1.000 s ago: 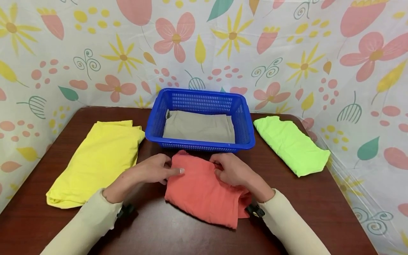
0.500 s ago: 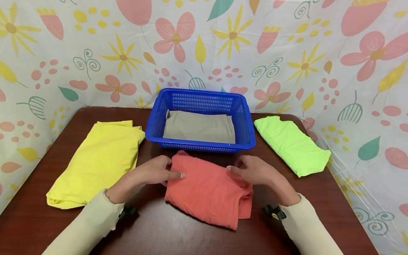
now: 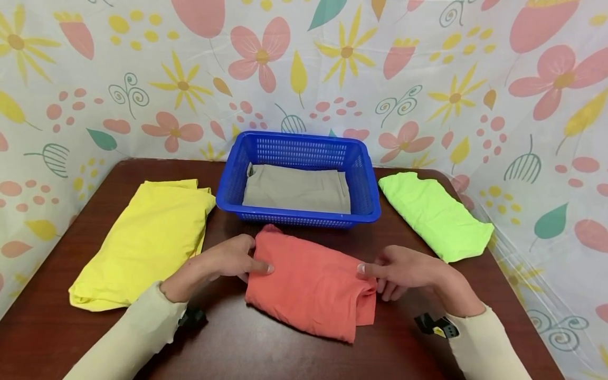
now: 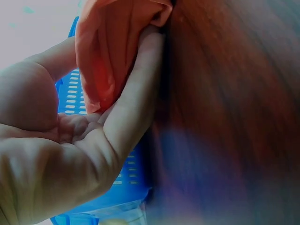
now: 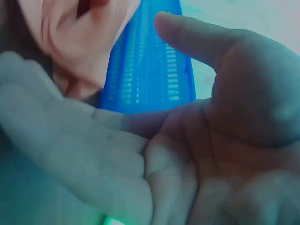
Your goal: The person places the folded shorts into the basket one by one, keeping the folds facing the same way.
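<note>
Folded red cloth (image 3: 309,285) between my left hand (image 3: 230,258) and my right hand (image 3: 410,269).
My left thumb and fingers pinch its left end; my right hand is spread loosely at the other, thumb over the fabric. It lies mid-table (image 3: 228,343), before the blue basket (image 3: 299,215) at the back edge; yellow cloth (image 3: 147,243) lines the left edge, green cloth (image 3: 437,216) the back right corner.

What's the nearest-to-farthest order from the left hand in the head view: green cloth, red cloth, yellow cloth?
From the left hand:
1. Red cloth: gripped at its left edge.
2. Yellow cloth: just to the hand's left.
3. Green cloth: over at the far right.
</note>
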The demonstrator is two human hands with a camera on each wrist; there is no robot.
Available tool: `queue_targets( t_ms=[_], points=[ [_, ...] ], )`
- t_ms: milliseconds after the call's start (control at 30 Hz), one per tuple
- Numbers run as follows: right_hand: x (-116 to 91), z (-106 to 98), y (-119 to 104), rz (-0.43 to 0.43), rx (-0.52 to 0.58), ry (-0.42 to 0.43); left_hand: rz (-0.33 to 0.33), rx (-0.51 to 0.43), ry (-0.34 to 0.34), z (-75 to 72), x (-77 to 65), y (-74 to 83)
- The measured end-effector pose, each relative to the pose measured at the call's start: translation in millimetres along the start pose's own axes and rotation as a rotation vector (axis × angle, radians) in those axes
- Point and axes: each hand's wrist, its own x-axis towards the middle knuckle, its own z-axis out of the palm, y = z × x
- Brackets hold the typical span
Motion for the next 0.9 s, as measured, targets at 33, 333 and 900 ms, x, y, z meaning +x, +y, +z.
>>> queue_targets(
  t_ms=[33,333,900],
  points=[
    [0,1,-1,-0.018,0.030,-0.014,0.001,-0.003,-0.005,0.0,-0.3,-0.4],
    [11,14,-10,-0.109,0.191,-0.022,0.025,-0.041,-0.031,-0.7,-0.8,-5.6],
    [21,42,-17,-0.180,0.169,0.227,0.062,-0.080,-0.060,-1.8,-1.9,-14.8]
  ],
)
